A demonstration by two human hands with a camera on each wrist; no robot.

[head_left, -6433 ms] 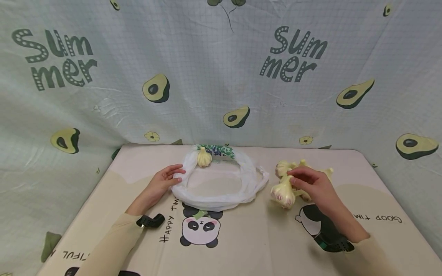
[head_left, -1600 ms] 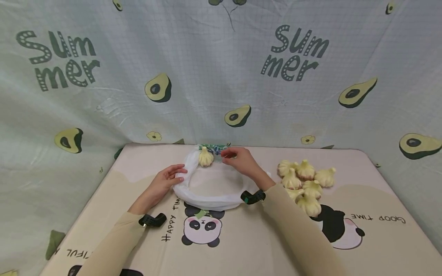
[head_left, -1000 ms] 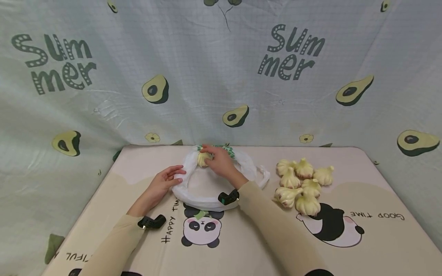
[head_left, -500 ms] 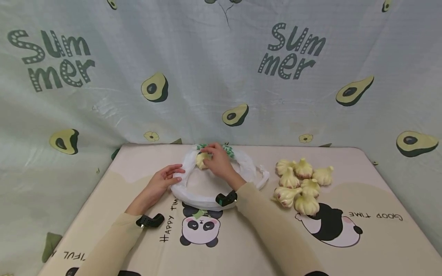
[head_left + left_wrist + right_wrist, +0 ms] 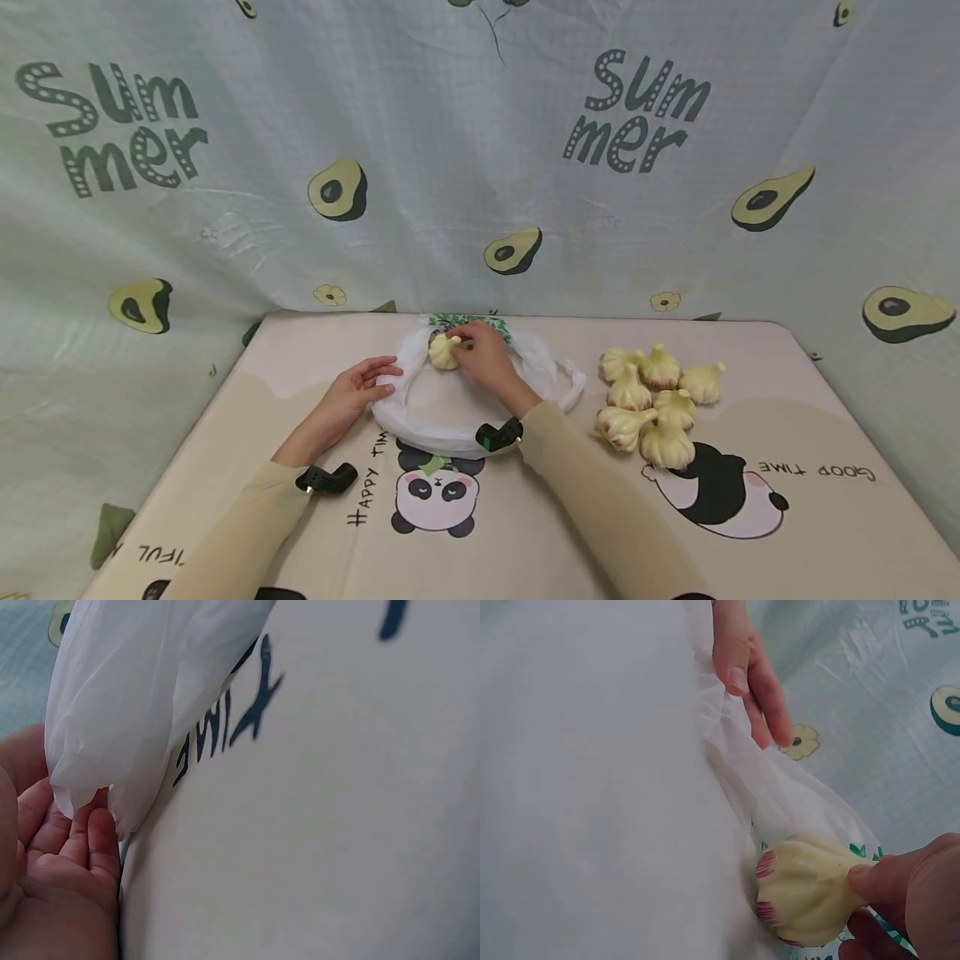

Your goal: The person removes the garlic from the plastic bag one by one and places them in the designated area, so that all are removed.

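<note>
In the head view, a white plastic bag (image 5: 442, 442) with its mouth spread into a ring lies on the table. My right hand (image 5: 486, 357) reaches over its back left part and pinches the neck of a garlic bulb (image 5: 442, 352). The right wrist view shows thumb and fingers on that neck, the bulb (image 5: 810, 892) lying sideways with its purple-streaked base pointing away from the hand. At the bag's left edge my left hand (image 5: 360, 387) rests with relaxed fingers against the plastic. The left wrist view has the bag (image 5: 127, 712) covering those fingertips.
Several more garlic bulbs (image 5: 628, 387) sit in a loose group right of the bag. A thin bag handle (image 5: 573, 385) sticks out toward them. Behind the table (image 5: 540, 517) hangs an avocado-print cloth (image 5: 420, 167).
My right hand has come from the garlic group over to the bag and taken hold of the bulb at its back left. That bulb, upright before, is now tipped over. My left hand stays put.
</note>
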